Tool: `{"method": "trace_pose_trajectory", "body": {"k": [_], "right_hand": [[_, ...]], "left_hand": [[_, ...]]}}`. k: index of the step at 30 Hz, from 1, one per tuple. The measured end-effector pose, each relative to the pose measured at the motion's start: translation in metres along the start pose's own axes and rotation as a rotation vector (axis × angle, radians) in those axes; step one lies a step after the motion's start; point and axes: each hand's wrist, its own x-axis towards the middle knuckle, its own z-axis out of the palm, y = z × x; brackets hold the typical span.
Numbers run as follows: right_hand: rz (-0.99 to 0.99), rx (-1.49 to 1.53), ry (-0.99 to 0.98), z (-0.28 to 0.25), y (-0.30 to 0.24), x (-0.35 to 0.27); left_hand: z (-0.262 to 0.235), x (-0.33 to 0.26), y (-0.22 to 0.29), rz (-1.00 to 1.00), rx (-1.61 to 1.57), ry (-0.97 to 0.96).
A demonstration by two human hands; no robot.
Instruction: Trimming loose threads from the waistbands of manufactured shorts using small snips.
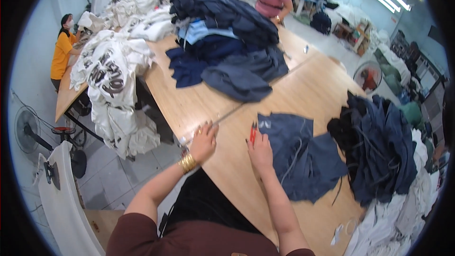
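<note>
Head view shows right hand (260,150) gripping red thread snips (253,132) beside soft, light navy fabric piece (303,161), best pinched at its edge, left hand (204,141) flat, empty.

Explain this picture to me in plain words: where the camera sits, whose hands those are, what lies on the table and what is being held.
There is one picture, taken by a wide fisheye camera worn on a person's head and looking down, so straight edges bend near the rim. The two bare forearms rising from the lower edge are that person's own. The left hand, with gold bangles at the wrist, rests flat near the edge of the wooden table. The right hand holds small red-handled snips beside a dark blue garment spread flat. Right of it lies a heap of dark blue clothes; farther back is another dark blue pile, and on the left a pile of white printed shirts. Two other people work at the far ends of the table.
</note>
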Motion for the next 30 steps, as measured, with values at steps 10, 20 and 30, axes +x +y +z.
{"method": "trace_pose_trajectory", "body": {"k": [10, 20, 30], "right_hand": [[0.074, -0.28, -0.04, 0.051, 0.022, 0.015], [-0.063, -0.05, 0.215, -0.008, -0.019, -0.007], [0.408, 0.877, -0.142, -0.056, -0.045, -0.156]], "left_hand": [[-0.007, -0.013, 0.002, -0.025, -0.082, 0.027], [0.001, 0.002, -0.011, -0.01, -0.118, 0.035], [0.005, 0.002, -0.014, 0.009, -0.136, -0.016]]}}
